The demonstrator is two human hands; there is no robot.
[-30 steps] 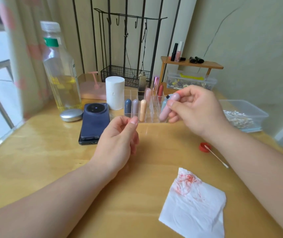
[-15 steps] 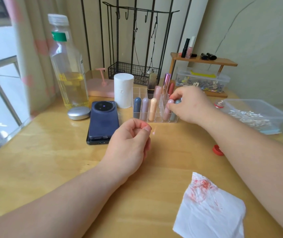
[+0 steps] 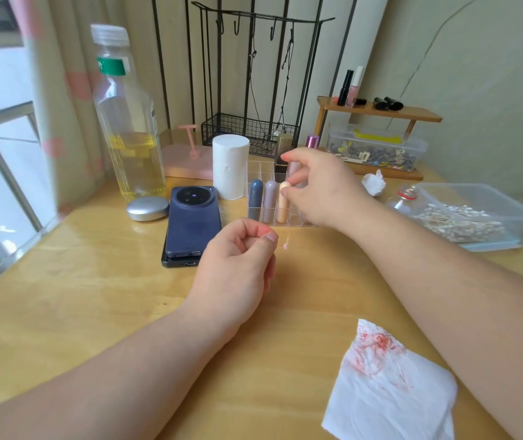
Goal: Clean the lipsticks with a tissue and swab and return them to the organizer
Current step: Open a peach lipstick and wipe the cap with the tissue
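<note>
The peach lipstick (image 3: 282, 203) stands upright in the near row of the clear organizer (image 3: 261, 169), just right of a mauve lipstick (image 3: 269, 198) and a blue lipstick (image 3: 256, 195). The right hand (image 3: 323, 188) hovers over it with the thumb tip at its cap. Blur hides whether it pinches the cap or merely touches it. Nearer, the left hand (image 3: 238, 268) is curled into a loose fist, holding nothing visible. A slanted pull could drag the light organizer or topple the neighbours. The stained tissue (image 3: 390, 385) lies near right.
</note>
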